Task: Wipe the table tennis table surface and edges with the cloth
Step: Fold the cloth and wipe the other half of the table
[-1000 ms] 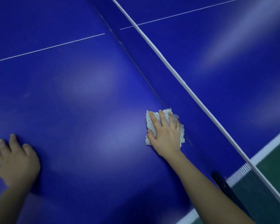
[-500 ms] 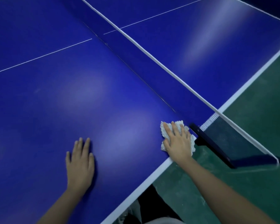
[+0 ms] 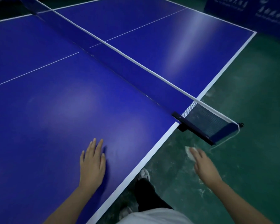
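The blue table tennis table (image 3: 55, 110) fills the left and middle of the head view, its white side edge (image 3: 152, 152) running diagonally in front of me. My left hand (image 3: 92, 162) lies flat on the surface near that edge, fingers straight. My right hand (image 3: 204, 165) is off the table, in the air over the green floor, blurred. It holds the small white cloth (image 3: 189, 152), which sticks out at its fingertips. The cloth touches nothing on the table.
The net (image 3: 136, 62) crosses the table, and its dark clamp and post (image 3: 200, 125) jut out past the side edge, just beyond my right hand. My dark trouser leg and shoe (image 3: 143, 174) stand by the edge. Blue barrier boards (image 3: 249, 10) stand far right.
My right hand has slid the cloth along the net line, off the table's side edge and into the air. My left hand has shifted right along the surface, staying flat.
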